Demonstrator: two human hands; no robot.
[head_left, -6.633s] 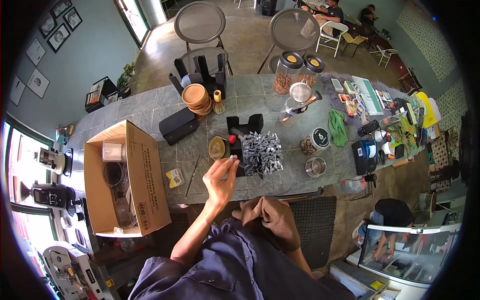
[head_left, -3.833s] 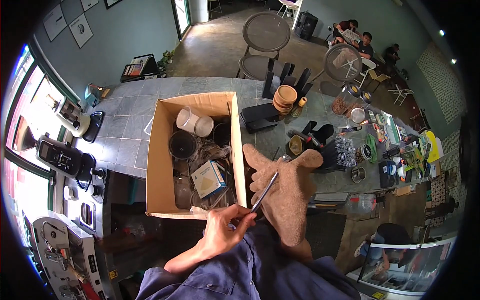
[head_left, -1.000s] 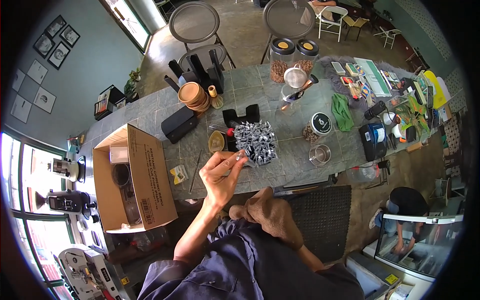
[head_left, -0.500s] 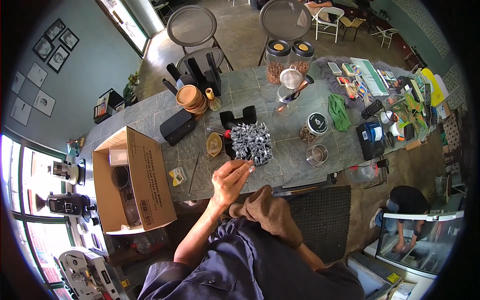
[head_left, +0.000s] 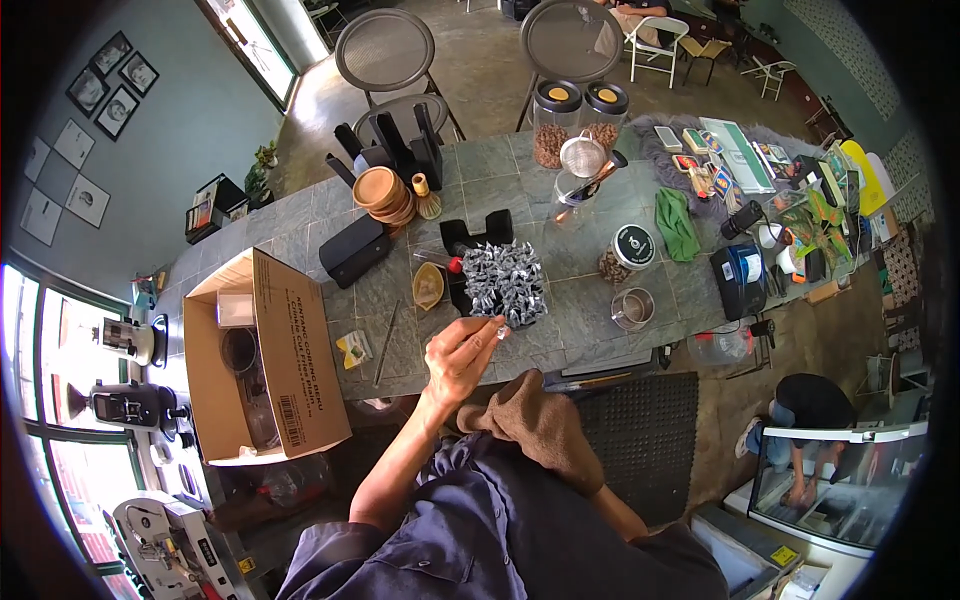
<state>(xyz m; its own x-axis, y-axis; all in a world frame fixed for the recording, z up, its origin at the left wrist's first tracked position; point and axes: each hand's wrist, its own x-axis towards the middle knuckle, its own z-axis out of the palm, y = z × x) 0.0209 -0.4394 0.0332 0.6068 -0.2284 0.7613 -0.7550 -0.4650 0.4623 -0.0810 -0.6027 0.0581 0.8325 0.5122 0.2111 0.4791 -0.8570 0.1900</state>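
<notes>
My left hand [head_left: 462,358] is closed in a pinch on a small shiny, clear piece [head_left: 501,333], too small to identify. It hovers at the near edge of a dense, roughly square cluster of silver-grey jagged pieces [head_left: 503,284] on the stone-tiled counter [head_left: 590,335]. A brown cloth [head_left: 520,418] wraps over my right hand in front of my body and hides its fingers. Behind the cluster is a black holder [head_left: 484,228]. To its left lie a red-tipped tool [head_left: 453,264] and a small tan bowl [head_left: 429,287].
An open cardboard box [head_left: 300,360] stands left. A black case [head_left: 355,252], stacked wooden bowls [head_left: 382,195] and a bamboo whisk [head_left: 427,198] sit farther back. Rightward are a lidded jar [head_left: 627,252], a metal cup [head_left: 633,309] and a green cloth [head_left: 678,225]. Another person [head_left: 812,405] bends at far right.
</notes>
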